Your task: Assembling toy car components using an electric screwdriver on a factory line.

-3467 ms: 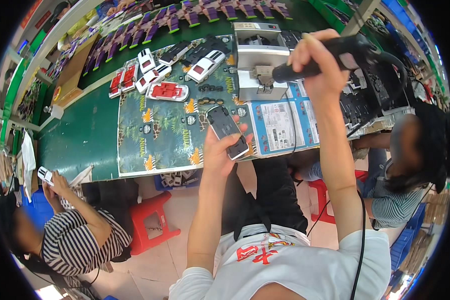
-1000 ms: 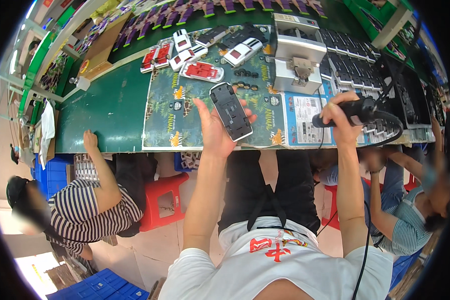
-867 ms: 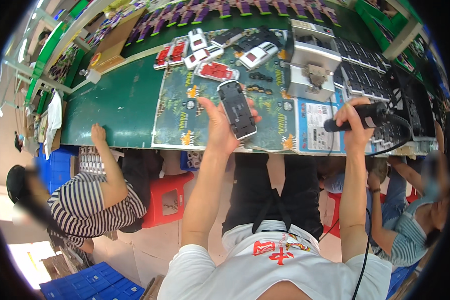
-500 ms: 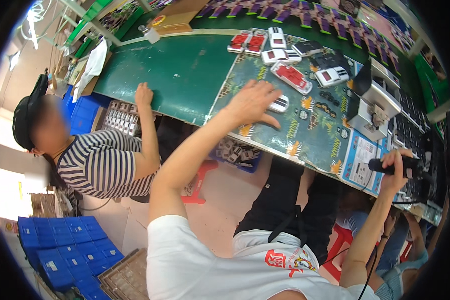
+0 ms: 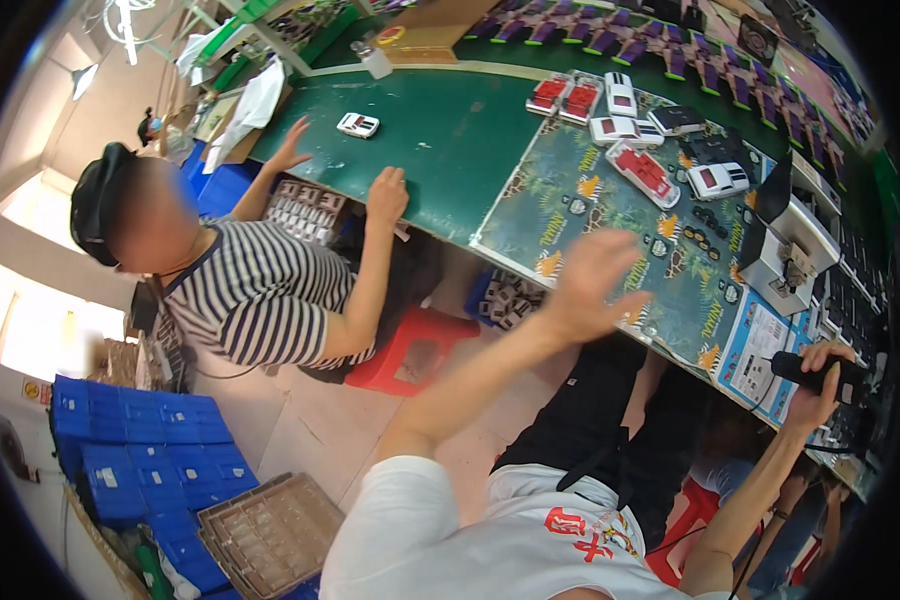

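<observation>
My right hand (image 5: 818, 392) is wrapped round a black electric screwdriver (image 5: 792, 367), its thin tip pointing left over the front edge of the bench. My left hand (image 5: 595, 285) is slightly blurred, with fingers spread and nothing in it, above the front edge of the printed mat (image 5: 530, 215). A white toy car (image 5: 358, 124) lies by itself on the green tabletop (image 5: 440, 130) at the left, near a co-worker's raised hand (image 5: 289, 146). Toward the back of the mat are several white toy cars (image 5: 620, 96), red-based ones (image 5: 642, 175) and black car parts (image 5: 678, 120).
Small black wheels (image 5: 705, 220) lie beside a metal fixture (image 5: 785, 250) on the right. A co-worker in a striped shirt (image 5: 260, 290) sits at the left on a red stool (image 5: 420, 350). Blue bins (image 5: 150, 440) are stacked behind. A bin of parts (image 5: 505, 300) stands below the bench edge.
The white toy car beside my left hand has gone left across the tabletop toward the co-worker. My left hand has drawn back toward me. The co-worker's other hand has come up beside the car.
</observation>
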Demonstrator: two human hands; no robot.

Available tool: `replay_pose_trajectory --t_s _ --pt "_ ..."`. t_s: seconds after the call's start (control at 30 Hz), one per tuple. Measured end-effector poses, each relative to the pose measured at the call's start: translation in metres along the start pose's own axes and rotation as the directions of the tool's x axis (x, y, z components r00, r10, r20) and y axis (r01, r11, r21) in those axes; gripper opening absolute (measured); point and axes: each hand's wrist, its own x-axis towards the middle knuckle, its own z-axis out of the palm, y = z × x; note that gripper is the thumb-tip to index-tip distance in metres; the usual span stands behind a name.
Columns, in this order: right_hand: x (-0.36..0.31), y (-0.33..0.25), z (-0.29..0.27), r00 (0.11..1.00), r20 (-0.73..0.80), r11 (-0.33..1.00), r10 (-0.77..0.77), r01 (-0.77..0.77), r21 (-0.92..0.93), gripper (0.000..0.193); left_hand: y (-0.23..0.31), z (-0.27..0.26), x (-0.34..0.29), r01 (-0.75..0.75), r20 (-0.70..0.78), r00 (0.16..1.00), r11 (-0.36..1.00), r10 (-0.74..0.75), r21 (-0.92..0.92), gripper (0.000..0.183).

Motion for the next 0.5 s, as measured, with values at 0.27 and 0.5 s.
replay_pose_trajectory --t_s 0.27,0.5 --pt "-0.017 -0.070 0.023 0.995 -0.099 0.998 -0.007 0.001 -0.058 0.023 0.100 0.147 0.031 0.337 0.301 0.930 0.811 -0.209 -0.478 0.020" --pt "-0.053 -0.133 -0.023 0.973 -0.230 0.999 0.028 -0.019 0.041 0.027 0.184 0.272 0.086 0.243 0.495 0.865 0.935 -0.087 -0.259 0.046"
